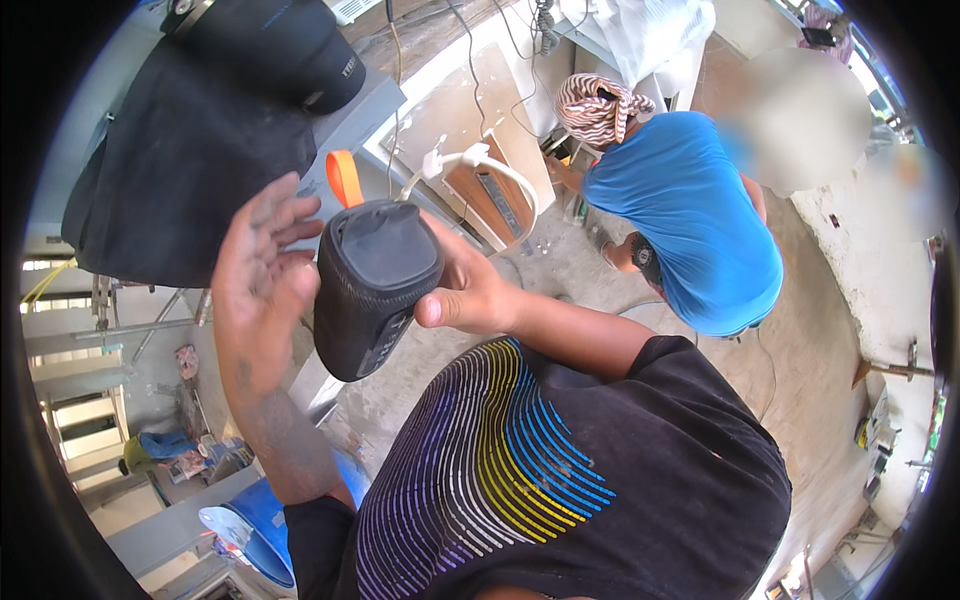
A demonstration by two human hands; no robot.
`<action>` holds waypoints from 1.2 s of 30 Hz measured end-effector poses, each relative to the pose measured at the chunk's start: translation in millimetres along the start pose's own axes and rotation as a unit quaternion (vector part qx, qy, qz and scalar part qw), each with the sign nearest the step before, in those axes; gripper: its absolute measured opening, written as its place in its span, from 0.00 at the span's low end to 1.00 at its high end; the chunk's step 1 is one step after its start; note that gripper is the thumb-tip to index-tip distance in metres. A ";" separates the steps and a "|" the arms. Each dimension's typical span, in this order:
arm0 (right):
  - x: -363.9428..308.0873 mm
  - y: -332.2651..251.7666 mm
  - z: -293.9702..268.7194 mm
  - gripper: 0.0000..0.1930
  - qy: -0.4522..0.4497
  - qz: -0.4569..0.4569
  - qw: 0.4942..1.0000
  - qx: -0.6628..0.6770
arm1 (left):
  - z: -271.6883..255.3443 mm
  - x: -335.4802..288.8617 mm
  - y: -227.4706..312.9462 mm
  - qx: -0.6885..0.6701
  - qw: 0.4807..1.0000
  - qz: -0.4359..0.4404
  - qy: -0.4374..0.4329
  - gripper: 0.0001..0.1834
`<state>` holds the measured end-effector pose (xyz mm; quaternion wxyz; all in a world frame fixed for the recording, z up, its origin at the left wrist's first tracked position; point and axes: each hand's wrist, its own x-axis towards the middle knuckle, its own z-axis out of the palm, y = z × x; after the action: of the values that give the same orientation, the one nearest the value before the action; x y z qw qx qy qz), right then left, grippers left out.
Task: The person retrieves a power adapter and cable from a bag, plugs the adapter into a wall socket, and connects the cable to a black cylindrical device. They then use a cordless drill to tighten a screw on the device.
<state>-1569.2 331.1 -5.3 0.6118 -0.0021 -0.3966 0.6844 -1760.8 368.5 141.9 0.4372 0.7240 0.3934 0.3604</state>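
In front of my chest is a black portable speaker [378, 290] with a smooth dark end cap facing up and an orange strap loop [343, 178] at its far side. My right hand [468, 290] grips it from the right, the thumb pressed on its near side and the fingers hidden behind. Beside its left side my left hand [268, 265] is raised with the fingers apart and slightly curled. The thumb of that hand comes close to the speaker; whether it touches I cannot tell. Just beyond the speaker, a white cable [478, 155] with plugs loops down.
A person in a blue shirt [690, 215] bends over ahead to the right. Wooden boards [490, 195] lean beyond the speaker. At the far left is a large black cloth-like cover [185, 170]. A blue barrel [262, 525] stands low at the left. Thin cords run along the floor.
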 end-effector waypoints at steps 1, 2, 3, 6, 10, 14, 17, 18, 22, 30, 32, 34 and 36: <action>3.7 2.7 5.7 0.57 0.001 -0.016 1.000 0.017 | -2.8 -12.2 3.2 0.018 1.000 -0.022 -0.007 0.59; 7.4 4.5 4.7 0.57 0.009 -0.036 0.999 0.024 | -4.6 -14.5 -1.6 0.053 0.998 -0.013 -0.036 0.60; 10.0 6.0 2.6 0.57 0.031 -0.045 0.998 0.009 | -6.4 -15.4 -7.1 0.087 0.994 -0.002 -0.065 0.62; 20.4 16.6 -9.2 0.57 0.071 -0.055 0.996 -0.018 | -2.4 -6.1 -26.7 0.176 0.981 0.006 -0.080 0.61; 29.0 34.6 -23.1 0.58 0.061 -0.057 0.996 -0.020 | -0.3 2.2 -44.2 0.224 0.973 0.018 -0.045 0.55; 27.6 35.8 -16.9 0.56 0.072 -0.057 0.994 -0.060 | -6.2 3.7 -43.1 0.230 0.972 0.046 -0.020 0.50; 16.4 38.9 -9.5 0.54 0.039 -0.022 0.995 -0.091 | -10.6 5.3 -36.4 0.311 0.942 0.120 0.030 0.48; 6.2 37.5 -7.6 0.51 0.023 0.011 0.989 -0.149 | -12.6 7.1 -36.4 0.323 0.935 0.147 0.032 0.49; -37.1 -2.0 -8.4 0.39 -0.124 0.157 0.952 -0.230 | -15.6 10.1 -39.0 0.343 0.907 0.241 0.033 0.53; -39.8 -149.9 -2.9 0.25 -0.378 0.020 0.908 -0.183 | 31.9 33.2 -73.0 0.228 0.908 0.351 0.010 0.56; -45.7 -182.8 -23.2 0.22 -0.303 -0.076 0.935 -0.167 | 37.0 49.7 -78.5 0.212 0.905 0.369 -0.008 0.56; -45.2 -211.8 -38.6 0.17 -0.246 -0.167 0.942 -0.154 | 48.1 55.1 -90.4 0.200 0.928 0.314 -0.035 0.55; -47.8 -222.8 -49.7 0.15 -0.111 -0.212 0.963 -0.126 | 59.8 60.1 -96.3 0.132 0.962 0.231 -0.070 0.53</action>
<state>-1346.7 303.7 59.1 0.6898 0.0809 -0.5362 0.4796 -1707.7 430.4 42.9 0.2694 0.8696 0.2284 0.3451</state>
